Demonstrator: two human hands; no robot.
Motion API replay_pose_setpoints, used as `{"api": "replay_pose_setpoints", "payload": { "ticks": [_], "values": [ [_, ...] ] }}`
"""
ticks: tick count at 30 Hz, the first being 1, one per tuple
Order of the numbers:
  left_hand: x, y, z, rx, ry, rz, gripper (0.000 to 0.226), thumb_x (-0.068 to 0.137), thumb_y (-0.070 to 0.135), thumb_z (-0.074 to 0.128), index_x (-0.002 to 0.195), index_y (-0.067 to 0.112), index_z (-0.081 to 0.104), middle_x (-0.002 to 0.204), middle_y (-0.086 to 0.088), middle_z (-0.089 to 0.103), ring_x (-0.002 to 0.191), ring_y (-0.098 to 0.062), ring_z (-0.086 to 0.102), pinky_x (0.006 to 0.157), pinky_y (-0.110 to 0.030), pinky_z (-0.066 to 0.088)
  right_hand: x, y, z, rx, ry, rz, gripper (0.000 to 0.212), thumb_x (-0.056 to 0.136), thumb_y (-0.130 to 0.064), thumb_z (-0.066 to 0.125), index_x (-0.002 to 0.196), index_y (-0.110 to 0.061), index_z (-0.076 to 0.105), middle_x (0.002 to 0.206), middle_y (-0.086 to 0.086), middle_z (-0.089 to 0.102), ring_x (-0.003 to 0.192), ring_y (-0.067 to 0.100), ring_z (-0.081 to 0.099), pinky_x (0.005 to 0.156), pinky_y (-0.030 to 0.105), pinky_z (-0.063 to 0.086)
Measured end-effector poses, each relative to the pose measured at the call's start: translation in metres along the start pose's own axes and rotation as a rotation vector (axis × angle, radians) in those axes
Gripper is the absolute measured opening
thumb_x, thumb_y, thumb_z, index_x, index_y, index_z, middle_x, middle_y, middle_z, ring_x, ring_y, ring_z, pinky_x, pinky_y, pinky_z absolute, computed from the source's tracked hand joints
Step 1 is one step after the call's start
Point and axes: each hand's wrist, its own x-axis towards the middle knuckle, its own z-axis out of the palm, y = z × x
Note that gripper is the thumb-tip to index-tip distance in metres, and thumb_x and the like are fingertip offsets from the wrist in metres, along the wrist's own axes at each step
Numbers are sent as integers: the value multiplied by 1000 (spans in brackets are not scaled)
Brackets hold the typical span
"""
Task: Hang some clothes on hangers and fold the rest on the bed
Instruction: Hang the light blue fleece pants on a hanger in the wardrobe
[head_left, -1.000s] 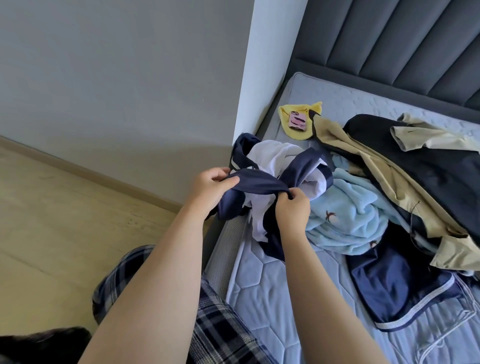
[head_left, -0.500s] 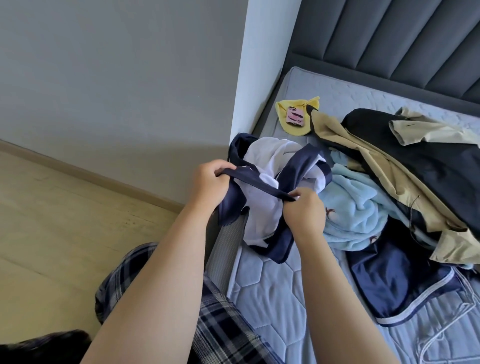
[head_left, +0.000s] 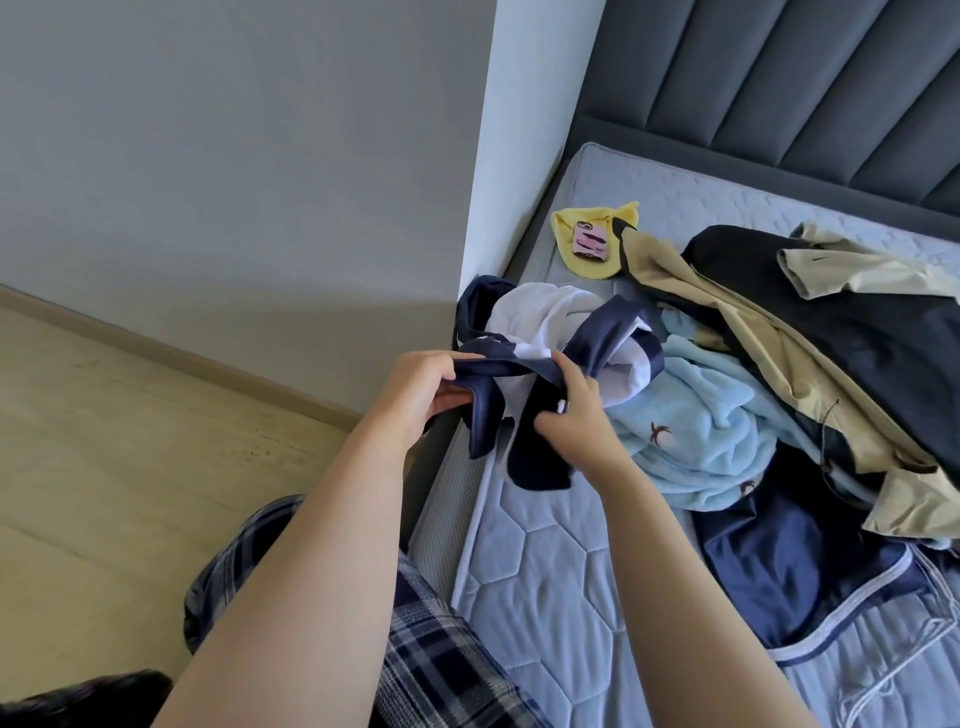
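Bed (head_left: 545, 571): pale blue quilted mattress, grey padded headboard (head_left: 779, 78) behind. White wall corner (head_left: 519, 156) stands just beside the mattress edge, close behind the garment in hand.

Heap of clothes on the right half of the mattress: light blue fleece (head_left: 701, 436) just beside the hands, tan and black jacket (head_left: 831, 332) lying over it, dark navy piece with pale trim (head_left: 810, 587) nearer the foot. Yellow cloth (head_left: 592, 244) near the headboard, a pink phone (head_left: 591, 241) lying on it.

Navy and white garment (head_left: 550, 332) bunched at the left edge of the mattress, partly lifted, navy strips hanging down over the mattress side.

Left hand (head_left: 421, 400): grip closed on a navy band of the garment, thumb on top. Right hand (head_left: 576, 415): fingers curled and clamped on the same band, well near the left, fabric gathered between them.

Plaid trousers (head_left: 431, 660) below the arms; wood floor (head_left: 130, 441) at left.
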Motion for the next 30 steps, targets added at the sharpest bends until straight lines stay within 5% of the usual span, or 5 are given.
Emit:
{"api": "replay_pose_setpoints", "payload": {
  "ticks": [3, 7, 13, 22, 30],
  "values": [
    [3, -4, -3, 18, -43, 8, 45, 78, -8, 31, 85, 9, 72, 90, -8, 69, 78, -18, 63, 71, -22, 52, 10, 15, 9, -659, 50, -180, 94, 79, -7, 55, 153, -31, 2, 146, 18, 19, 138, 36, 16, 114, 46, 21],
    [7, -8, -2, -66, -50, -61, 41, 83, -2, 32, 82, 11, 70, 78, -2, 68, 76, -15, 58, 77, -25, 41, 32, 22, 14, -677, 78, -242, 96, 80, -8, 62, 153, -28, 4, 121, 12, 34, 112, 32, 36, 91, 40, 42],
    [9, -9, -2, -96, -171, -1, 63, 70, -22, 22, 113, 0, 63, 110, -16, 67, 108, -26, 62, 99, -33, 44, 59, 15, 4, -731, -115, -150, 10, 79, -9, 55, 88, -12, 53, 89, 7, 56, 87, 34, 58, 66, 33, 42],
    [10, -8, 2, 299, 235, 242, 38, 85, -7, 56, 75, 28, 70, 66, 21, 67, 64, 9, 62, 56, -4, 44, 47, 24, -16, -412, -73, -255, 9, 70, -10, 69, 71, -9, 60, 90, 2, 53, 79, 16, 49, 64, 22, 38],
    [5, -5, 14, 242, 74, 45, 21, 96, 9, 54, 77, 15, 61, 85, -15, 64, 81, -27, 60, 78, -30, 53, 31, -5, -36, 282, -168, 51, 16, 75, 8, 53, 73, -7, 58, 63, 4, 54, 61, 18, 50, 53, 22, 42]
  ]
}}
